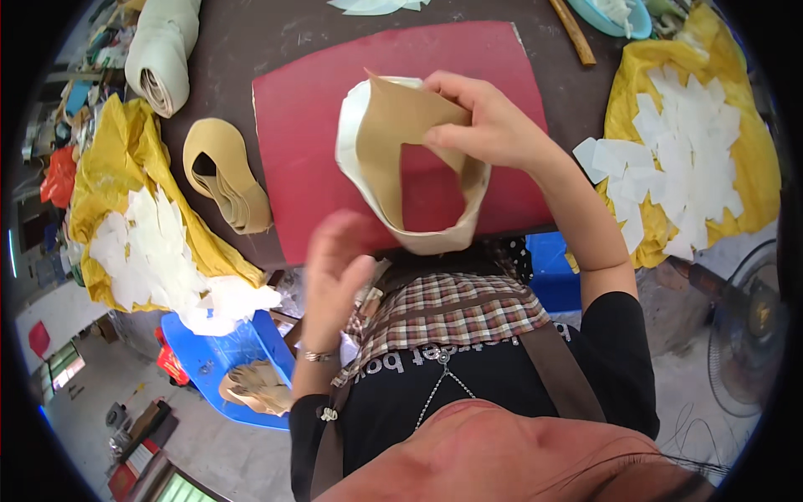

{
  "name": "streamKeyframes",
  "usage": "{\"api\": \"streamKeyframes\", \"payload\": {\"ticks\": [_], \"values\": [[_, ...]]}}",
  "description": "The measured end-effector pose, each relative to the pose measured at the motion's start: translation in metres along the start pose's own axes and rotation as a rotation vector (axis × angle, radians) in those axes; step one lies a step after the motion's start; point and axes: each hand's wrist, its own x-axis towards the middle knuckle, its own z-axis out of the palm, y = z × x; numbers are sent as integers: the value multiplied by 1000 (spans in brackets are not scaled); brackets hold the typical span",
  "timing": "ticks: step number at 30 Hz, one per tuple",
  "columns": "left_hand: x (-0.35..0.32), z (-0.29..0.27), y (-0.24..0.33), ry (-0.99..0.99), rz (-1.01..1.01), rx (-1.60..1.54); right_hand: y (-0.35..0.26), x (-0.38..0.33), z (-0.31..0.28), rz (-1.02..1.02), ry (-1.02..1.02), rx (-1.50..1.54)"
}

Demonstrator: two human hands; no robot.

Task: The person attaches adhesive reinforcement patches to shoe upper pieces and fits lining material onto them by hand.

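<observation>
A tan shoe upper piece (381, 125) with a large opening stands as a loop over a dark red board (314, 167). White lining (352, 125) shows along its outer left side. At the upper right of the loop, my right hand (493, 121) pinches its edge between thumb and fingers. My left hand (336, 272) is off the piece, near the board's front edge, with thumb and fingers apart and nothing in it; its fingertips are smeared by motion. Left of the board lies a stack of similar tan uppers (219, 151).
White cut pieces lie on yellow plastic sheets at left (113, 167) and right (757, 167). A white roll (159, 58), a wooden stick (573, 32) and a light blue basin (640, 25) are farther back. Below left stands a blue bin (201, 351) holding tan pieces; a fan (749, 326) is at right.
</observation>
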Motion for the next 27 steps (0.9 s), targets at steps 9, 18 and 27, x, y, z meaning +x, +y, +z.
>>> {"api": "streamKeyframes", "payload": {"ticks": [9, 18, 27], "values": [[122, 17, 66, -698, 82, 689, -9, 1, 5, -70, -59, 175], [123, 24, 25, -329, 493, 705, -25, 10, -2, -248, 216, -463], [128, 75, -14, 294, 683, 415, -12, -45, -3, -487, -61, -1648]]}}
